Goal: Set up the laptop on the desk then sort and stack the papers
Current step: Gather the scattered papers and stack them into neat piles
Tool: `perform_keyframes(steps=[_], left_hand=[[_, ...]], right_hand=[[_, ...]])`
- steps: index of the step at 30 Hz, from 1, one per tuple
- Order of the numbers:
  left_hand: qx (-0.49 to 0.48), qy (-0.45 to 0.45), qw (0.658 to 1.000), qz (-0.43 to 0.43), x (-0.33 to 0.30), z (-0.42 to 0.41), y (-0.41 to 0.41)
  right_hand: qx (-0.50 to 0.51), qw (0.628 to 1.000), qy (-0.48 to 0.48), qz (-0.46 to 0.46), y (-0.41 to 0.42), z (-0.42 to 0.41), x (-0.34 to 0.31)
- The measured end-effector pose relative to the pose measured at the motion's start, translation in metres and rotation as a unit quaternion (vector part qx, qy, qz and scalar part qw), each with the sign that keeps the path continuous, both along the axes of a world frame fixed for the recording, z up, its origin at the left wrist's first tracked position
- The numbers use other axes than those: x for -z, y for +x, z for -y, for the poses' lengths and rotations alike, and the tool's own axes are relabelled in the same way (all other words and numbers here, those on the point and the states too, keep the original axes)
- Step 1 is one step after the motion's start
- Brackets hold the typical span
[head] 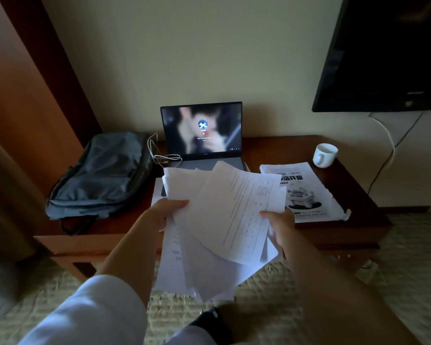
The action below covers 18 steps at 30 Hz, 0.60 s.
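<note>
papers (224, 220): loose fanned bunch held up in front of the desk, long axis running from lower left to upper right, printed sheet on top, far corners over the keyboard
left hand (164, 212): thumb on top, fingers curled under, gripping the left edge
right hand (281, 226): pinching the right edge, thumb on the printed sheet
laptop (201, 130): open, screen lit, at the back of the desk (334, 232), facing the person
stack (306, 192): printed pile lying flat, right of the laptop
mug (324, 155): white, just behind that stack
backpack (102, 175): grey, lying flat on the left end
</note>
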<state>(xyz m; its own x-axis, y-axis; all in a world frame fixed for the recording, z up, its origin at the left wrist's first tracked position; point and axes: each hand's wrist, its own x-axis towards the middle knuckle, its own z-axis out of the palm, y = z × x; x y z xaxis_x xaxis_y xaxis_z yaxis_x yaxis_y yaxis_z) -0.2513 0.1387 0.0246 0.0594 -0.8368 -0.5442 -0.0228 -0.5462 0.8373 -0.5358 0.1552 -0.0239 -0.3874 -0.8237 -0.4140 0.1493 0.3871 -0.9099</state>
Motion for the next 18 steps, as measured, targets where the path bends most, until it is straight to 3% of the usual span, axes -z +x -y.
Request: perform_keyframes(steps=[5,14,18], left_hand=[[-0.006,-0.003,1.000,-0.012,0.011,0.034,-0.008],[-0.063,0.012,0.997,-0.034,0.050,0.132,0.000],[-0.081,0.023,0.995,0.045,0.077,0.174,0.000]], right_hand=[[0.006,0.998,-0.008,-0.055,-0.001,0.035,0.004],[-0.022,0.998,0.007,-0.059,0.013,0.131,0.018],[-0.051,0.987,0.041,-0.145,0.019,0.167,0.040]])
